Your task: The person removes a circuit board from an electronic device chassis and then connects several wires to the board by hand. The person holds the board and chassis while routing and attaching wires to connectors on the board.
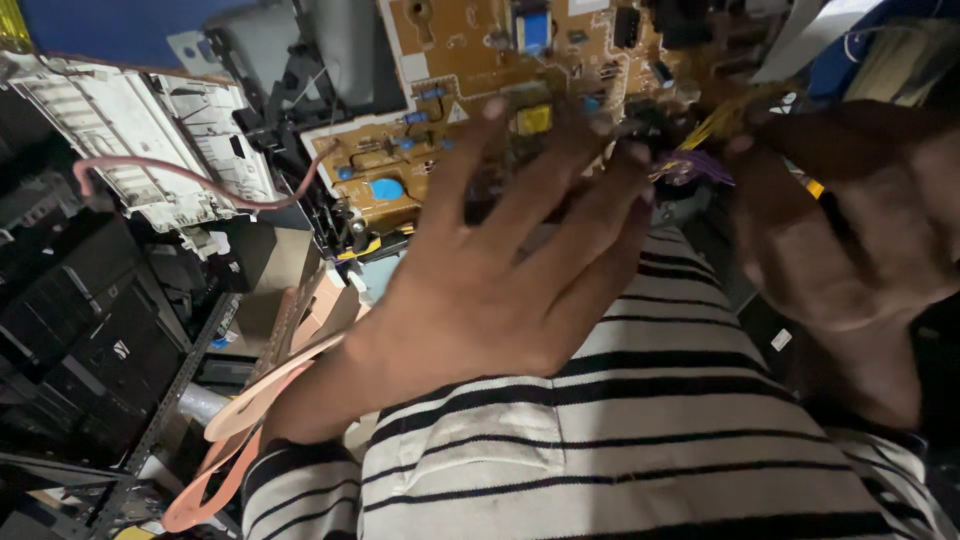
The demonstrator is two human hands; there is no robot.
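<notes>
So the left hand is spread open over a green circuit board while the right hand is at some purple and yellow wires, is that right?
Not quite: the circuit board is tan-yellow, not green, as the head view shows. The rest holds: the left hand is spread open in front of it, and the right hand is at the purple and yellow wires.

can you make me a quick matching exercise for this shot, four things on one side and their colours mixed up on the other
Things:
1. circuit board
2. disc-shaped component on the board
3. loose cable over the white plastic housing
4. wire bundle between the left hand and the right hand

Colours:
A. purple
B. tan
C. pink
D. blue

Pairs: 1-B, 2-D, 3-C, 4-A
</notes>
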